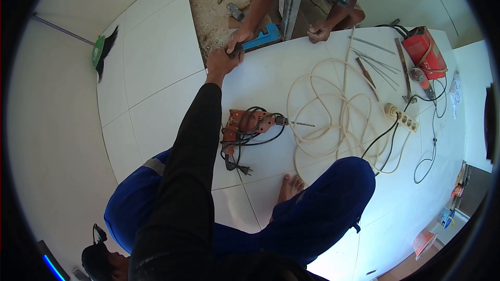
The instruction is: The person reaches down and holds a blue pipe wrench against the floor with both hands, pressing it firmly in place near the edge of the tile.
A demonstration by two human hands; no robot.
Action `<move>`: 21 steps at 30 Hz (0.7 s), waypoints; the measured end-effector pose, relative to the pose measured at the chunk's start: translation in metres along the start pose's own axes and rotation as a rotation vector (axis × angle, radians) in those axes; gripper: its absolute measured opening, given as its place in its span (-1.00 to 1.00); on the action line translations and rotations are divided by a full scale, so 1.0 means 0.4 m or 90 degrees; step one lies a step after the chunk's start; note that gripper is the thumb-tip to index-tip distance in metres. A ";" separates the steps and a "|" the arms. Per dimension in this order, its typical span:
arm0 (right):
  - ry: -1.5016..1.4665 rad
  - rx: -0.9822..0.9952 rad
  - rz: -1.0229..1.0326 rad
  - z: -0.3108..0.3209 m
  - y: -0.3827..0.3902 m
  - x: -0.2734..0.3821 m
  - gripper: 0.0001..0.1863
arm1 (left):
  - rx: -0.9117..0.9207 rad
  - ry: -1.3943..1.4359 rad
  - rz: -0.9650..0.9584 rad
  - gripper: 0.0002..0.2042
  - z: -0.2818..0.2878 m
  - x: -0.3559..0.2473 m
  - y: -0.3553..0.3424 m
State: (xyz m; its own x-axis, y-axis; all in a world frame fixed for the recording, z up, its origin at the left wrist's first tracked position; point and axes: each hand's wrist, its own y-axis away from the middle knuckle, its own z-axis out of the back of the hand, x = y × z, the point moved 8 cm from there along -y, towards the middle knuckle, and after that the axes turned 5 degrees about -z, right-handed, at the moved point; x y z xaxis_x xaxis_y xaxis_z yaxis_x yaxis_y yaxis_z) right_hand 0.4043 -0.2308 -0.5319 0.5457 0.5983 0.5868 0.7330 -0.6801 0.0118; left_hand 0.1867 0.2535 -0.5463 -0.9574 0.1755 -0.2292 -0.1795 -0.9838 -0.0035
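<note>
My left hand point(223, 65), in a black sleeve, reaches far forward to the tile edge. Its fingers are closed round a small dark block point(236, 51), and a co-worker's hand point(240, 37) touches the same piece from beyond. Just right of it lies a bright blue tool point(264, 36), partly hidden by the co-worker's hand; its kind I cannot make out. Closer to me, an orange corded drill point(252, 122) with a long bit rests on the tiles, its black cable looped over it. My right hand is out of view.
A metal post point(292, 5) stands before the crouching co-worker. Cream cable point(341, 96) coils across the tiles towards a socket strip point(401, 116). Thin rods point(377, 62), an angle grinder point(422, 81) and a red machine point(423, 52) lie right. Another person's head point(101, 261) shows lower left.
</note>
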 end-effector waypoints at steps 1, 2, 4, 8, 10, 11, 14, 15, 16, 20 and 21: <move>-0.015 0.001 -0.009 0.001 0.013 -0.018 -0.34 | -0.003 0.022 -0.001 -0.44 0.000 -0.013 0.006; -0.031 0.003 -0.018 0.000 0.025 -0.035 -0.32 | 0.000 0.025 -0.004 -0.44 0.001 -0.028 0.011; -0.058 0.011 -0.036 -0.006 0.035 -0.047 -0.30 | 0.007 0.056 0.037 -0.43 -0.004 -0.029 0.017; -0.034 0.099 0.039 -0.149 -0.025 0.038 0.10 | -0.021 0.004 0.020 -0.42 0.010 -0.015 0.047; -0.016 0.105 0.030 -0.128 -0.016 0.027 0.08 | 0.025 -0.003 0.054 -0.42 0.002 -0.010 0.055; 0.002 0.106 0.027 -0.119 -0.005 0.023 0.06 | 0.023 0.001 0.056 -0.42 0.006 -0.016 0.052; 0.049 0.108 0.021 -0.084 0.031 -0.008 -0.01 | 0.022 0.007 0.054 -0.42 0.005 -0.023 0.049; 0.064 0.109 0.020 -0.072 0.044 -0.023 -0.03 | 0.003 0.000 0.046 -0.46 0.009 -0.025 0.054; 0.080 0.110 0.021 -0.053 0.051 -0.038 -0.05 | -0.017 -0.007 0.035 -0.51 0.016 -0.029 0.052; 0.140 0.121 0.031 0.014 0.070 -0.095 -0.14 | -0.016 -0.018 0.026 -0.51 0.019 -0.034 0.061; 0.154 0.124 0.034 0.029 0.071 -0.109 -0.16 | 0.000 -0.009 0.038 -0.48 0.017 -0.029 0.060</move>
State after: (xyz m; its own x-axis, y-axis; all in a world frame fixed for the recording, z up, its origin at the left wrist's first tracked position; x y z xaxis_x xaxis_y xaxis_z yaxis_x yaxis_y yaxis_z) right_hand 0.4061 -0.2713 -0.5663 0.4906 0.4301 0.7578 0.7825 -0.6001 -0.1660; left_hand 0.1918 0.2282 -0.5372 -0.9696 0.1166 -0.2151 -0.1216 -0.9925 0.0104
